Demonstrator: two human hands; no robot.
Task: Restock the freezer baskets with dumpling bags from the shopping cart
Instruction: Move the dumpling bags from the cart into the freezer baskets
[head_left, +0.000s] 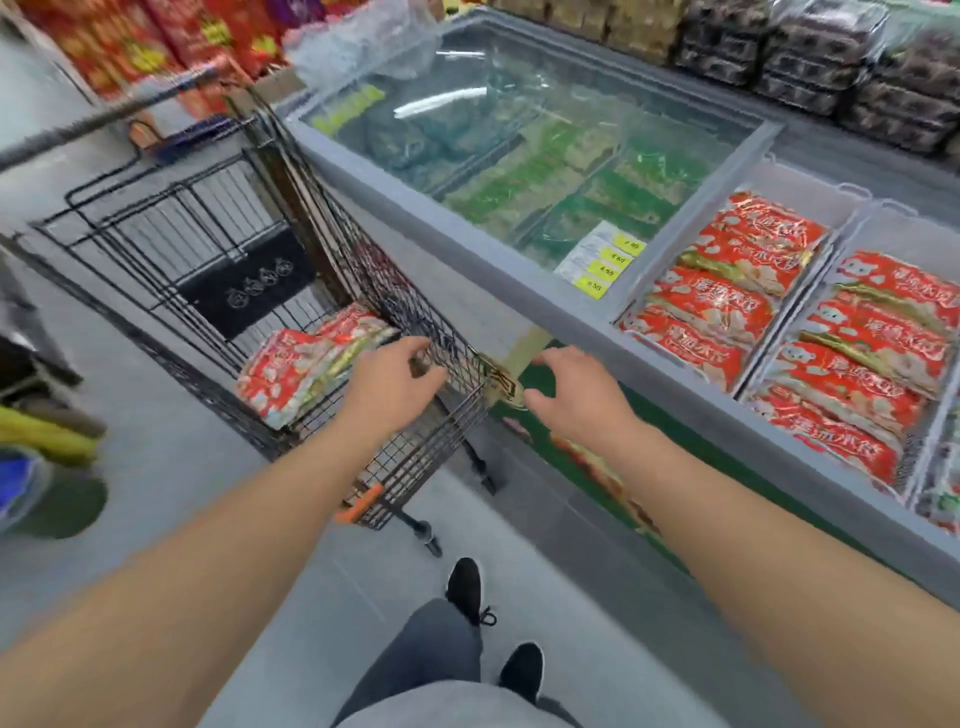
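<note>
Two bare hands reach forward over the near end of a black wire shopping cart (249, 244) that stands just beside a long chest freezer (519, 291). The left hand (389, 382) has its fingers curled over the top wire of the cart's near corner, gripping the rim. The right hand (571, 389) hovers close to the same corner, between the cart and the freezer wall, with fingers loosely spread and bent and nothing held in it.

Several red dumpling bags (296, 371) lie stacked on the floor of the cart, near the left hand. More red bags of the same kind fill two white freezer baskets: one basket (810, 179) holds a row of overlapping bags (727, 291), and the basket to its right (883, 218) holds another row (872, 358). That part of the freezer is uncovered.

Farther along, a glass lid (519, 130) covers green packets, and yellow price tags (608, 265) sit at its near edge. Behind the freezer, shelves carry dark stacked packs (831, 57). Below, the person's black shoes (465, 587) stand on the grey floor.
</note>
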